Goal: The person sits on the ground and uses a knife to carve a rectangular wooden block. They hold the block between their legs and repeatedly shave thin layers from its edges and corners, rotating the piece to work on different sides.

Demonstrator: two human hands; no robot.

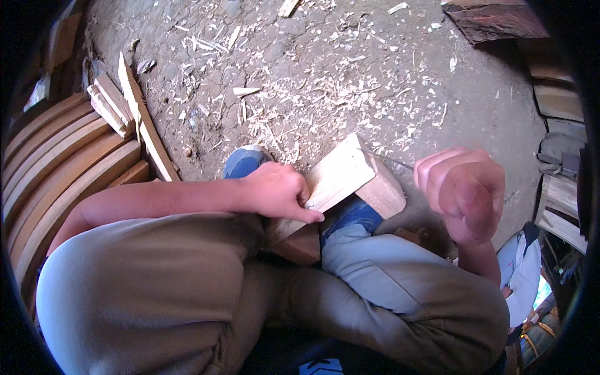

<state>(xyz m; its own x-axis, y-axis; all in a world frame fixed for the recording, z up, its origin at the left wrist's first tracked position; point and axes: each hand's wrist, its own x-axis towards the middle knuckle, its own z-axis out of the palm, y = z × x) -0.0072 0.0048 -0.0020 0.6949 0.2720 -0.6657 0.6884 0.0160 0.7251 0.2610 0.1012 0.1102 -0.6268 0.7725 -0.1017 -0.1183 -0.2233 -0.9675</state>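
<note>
My left hand (275,187) is closed round the near part of a pale wooden piece (340,172), thumb along its side. The piece slants up and away to the right between my knees. At its far end, a shorter wooden block (382,190) angles down to the right; whether the two are joined I cannot tell. Under the near end sits a reddish-brown wood block (300,245). To the right, my right hand (462,187) makes a fist round a thin metal tool (397,162). Its narrow shaft reaches to the piece's far end; the handle is hidden in my fingers.
Curved wooden pieces (56,162) are stacked at the left, with offcuts (112,103) and a long sliver (145,119) beside them. Shavings (350,87) litter the dirt floor. Boards (559,100) line the right side. Blue shoes (245,161) flank the wood.
</note>
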